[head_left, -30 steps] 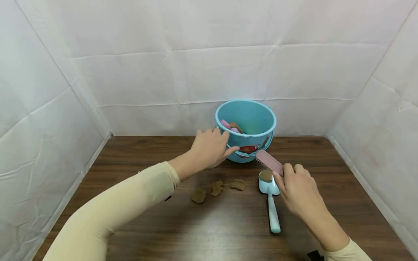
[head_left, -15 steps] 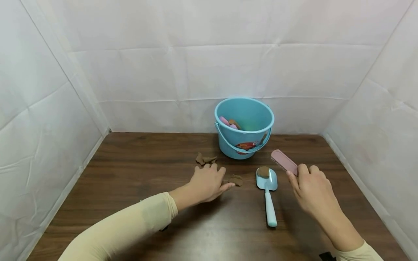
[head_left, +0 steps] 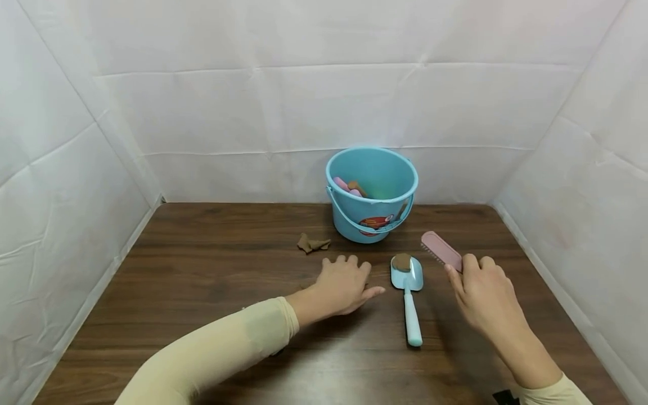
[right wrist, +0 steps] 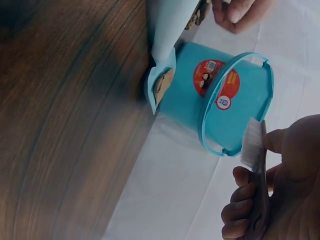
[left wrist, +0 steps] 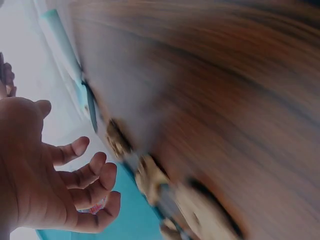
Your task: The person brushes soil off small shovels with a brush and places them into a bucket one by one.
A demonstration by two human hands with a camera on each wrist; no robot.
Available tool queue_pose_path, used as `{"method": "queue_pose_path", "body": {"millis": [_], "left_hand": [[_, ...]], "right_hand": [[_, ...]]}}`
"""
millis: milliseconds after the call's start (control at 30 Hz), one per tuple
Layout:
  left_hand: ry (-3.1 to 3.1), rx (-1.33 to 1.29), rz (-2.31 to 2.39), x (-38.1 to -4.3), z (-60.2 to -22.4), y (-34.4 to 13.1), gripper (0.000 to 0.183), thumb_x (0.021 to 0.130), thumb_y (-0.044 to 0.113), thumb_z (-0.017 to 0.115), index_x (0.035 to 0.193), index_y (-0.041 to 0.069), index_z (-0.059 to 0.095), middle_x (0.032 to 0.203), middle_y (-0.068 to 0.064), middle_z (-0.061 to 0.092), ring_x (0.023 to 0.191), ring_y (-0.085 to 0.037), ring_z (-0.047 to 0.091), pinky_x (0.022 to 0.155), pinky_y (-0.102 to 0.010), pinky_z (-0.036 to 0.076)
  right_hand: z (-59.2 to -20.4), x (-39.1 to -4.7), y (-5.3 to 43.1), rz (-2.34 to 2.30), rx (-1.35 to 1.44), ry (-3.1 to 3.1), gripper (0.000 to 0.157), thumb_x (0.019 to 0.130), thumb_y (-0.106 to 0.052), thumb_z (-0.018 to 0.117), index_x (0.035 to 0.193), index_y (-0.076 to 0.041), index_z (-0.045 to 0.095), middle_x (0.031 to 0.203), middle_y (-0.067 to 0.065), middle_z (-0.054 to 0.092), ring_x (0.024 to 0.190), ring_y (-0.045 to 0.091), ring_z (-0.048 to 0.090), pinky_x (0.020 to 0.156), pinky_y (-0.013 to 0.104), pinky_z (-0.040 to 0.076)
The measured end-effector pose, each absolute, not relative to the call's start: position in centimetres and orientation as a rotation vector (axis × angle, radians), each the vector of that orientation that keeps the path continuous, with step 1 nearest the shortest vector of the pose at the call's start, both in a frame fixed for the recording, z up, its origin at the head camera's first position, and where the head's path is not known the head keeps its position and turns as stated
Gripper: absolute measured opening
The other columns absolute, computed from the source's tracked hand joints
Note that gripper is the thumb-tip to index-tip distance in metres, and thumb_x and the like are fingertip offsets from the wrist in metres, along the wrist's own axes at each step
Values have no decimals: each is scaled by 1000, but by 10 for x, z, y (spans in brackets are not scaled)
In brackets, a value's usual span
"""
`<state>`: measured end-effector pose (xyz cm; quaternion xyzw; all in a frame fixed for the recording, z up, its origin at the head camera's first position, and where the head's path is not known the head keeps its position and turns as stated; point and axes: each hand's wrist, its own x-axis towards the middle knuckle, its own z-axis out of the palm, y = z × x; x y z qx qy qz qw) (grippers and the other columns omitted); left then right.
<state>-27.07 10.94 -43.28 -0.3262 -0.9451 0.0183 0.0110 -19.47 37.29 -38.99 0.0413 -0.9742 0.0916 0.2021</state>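
My left hand (head_left: 341, 288) hovers low over the table, palm down with fingers spread, hiding most of some flat brown clay-like pieces. In the left wrist view its fingers are loosely bent and hold nothing, with brown pieces (left wrist: 150, 180) lying on the wood beyond. One crumpled brown piece (head_left: 314, 243) lies past the fingertips. My right hand (head_left: 486, 298) grips a pink brush (head_left: 441, 250) by its handle, white bristles (right wrist: 252, 144) showing in the right wrist view. Between the hands lies a light-blue hand trowel (head_left: 412, 320) with a brown lump (head_left: 402, 262) on its blade.
A blue bucket (head_left: 354, 216) with its handle hanging down stands at the back of the wooden table (head_left: 228, 225). Pink and brown items (head_left: 356, 187) lie inside it. White sheeting (head_left: 253, 112) encloses the back and both sides.
My left hand has come away from beside the bucket toward the near side, then right over the brown pieces. The crumpled piece is now uncovered. My right hand has shifted right with the brush.
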Motion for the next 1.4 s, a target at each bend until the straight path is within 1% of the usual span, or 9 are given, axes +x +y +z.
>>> {"method": "queue_pose_path", "body": {"millis": [333,467,633,767,867,1067,1200,1267,1400], "left_hand": [[-2908,-1179,60,-252,-440,170,59,100,72,25,140,38,53,126,-5,62,110,-28,61,85,-56,53],[-2944,-1196,93,-246,-444,184,58,99,72,26,140,43,53,122,-4,63,109,-26,62,81,-53,55],[-2958,-1135,115,-242,-446,188,53,97,72,40,134,38,58,113,-5,63,105,-24,61,74,-45,55],[-2925,-1113,121,-242,-448,188,45,96,64,54,125,30,61,106,-6,62,95,-22,63,64,-38,55],[-2915,-1111,128,-242,-450,186,42,97,58,57,123,25,60,105,-6,61,89,-21,63,59,-34,54],[-2944,-1128,143,-243,-451,182,39,93,47,67,120,21,59,111,-6,58,88,-21,61,62,-32,53],[-2947,-1137,197,-245,-451,174,52,85,47,78,121,17,55,112,-4,55,91,-20,59,63,-32,54],[-2921,-1131,231,-245,-453,168,51,88,46,76,121,16,52,109,-4,53,90,-20,58,59,-31,52],[-2763,-1103,299,-245,-458,150,27,102,32,58,118,13,48,100,-4,54,77,-18,56,48,-28,47]], "right_hand": [[-392,-193,372,246,115,-2714,35,105,-28,57,89,2,50,71,15,45,57,32,46,48,48,37],[-392,-193,372,236,126,-2710,34,104,-28,57,90,3,50,71,15,44,57,32,46,48,48,37],[-391,-194,371,224,151,-2693,34,104,-27,58,87,2,48,69,14,43,55,31,44,46,47,35],[-391,-193,371,221,155,-2671,33,103,-25,59,86,2,48,68,14,42,54,31,42,46,46,34],[-391,-192,372,217,159,-2666,33,103,-24,60,86,2,49,68,14,42,54,30,42,45,46,34],[-393,-191,373,218,150,-2686,34,103,-26,59,87,2,50,68,13,42,54,31,43,46,46,34],[-396,-189,373,233,132,-2704,34,103,-27,59,86,1,49,68,13,42,55,32,43,46,48,34],[-398,-189,373,233,130,-2706,34,103,-27,59,86,0,48,68,13,42,54,31,43,46,47,34],[-401,-186,369,224,136,-2716,34,103,-26,60,85,0,48,68,12,41,54,28,41,46,44,33]]}}
